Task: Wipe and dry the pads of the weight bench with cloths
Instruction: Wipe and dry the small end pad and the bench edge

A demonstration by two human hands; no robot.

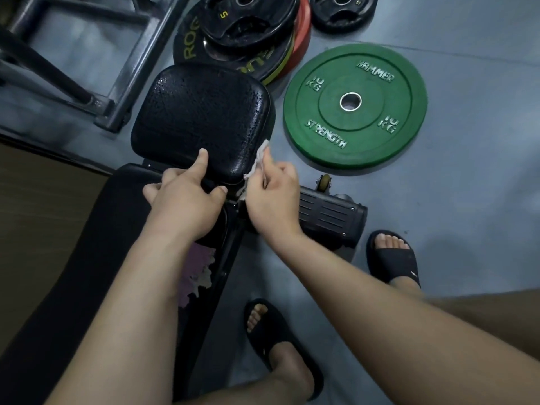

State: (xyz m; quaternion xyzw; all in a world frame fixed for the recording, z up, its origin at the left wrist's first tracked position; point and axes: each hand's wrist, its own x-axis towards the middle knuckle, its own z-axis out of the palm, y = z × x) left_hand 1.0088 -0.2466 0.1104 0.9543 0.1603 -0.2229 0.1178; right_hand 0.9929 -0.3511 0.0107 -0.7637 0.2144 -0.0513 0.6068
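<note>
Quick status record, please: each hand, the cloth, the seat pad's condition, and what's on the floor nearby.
left hand: grips near edge of seat pad, thumb on top
right hand: pinches cloth
cloth position: against seat pad's right side
seat pad surface: black, looks beaded with droplets
floor nearby: green plate right of pad; stacked plates beyond it
</note>
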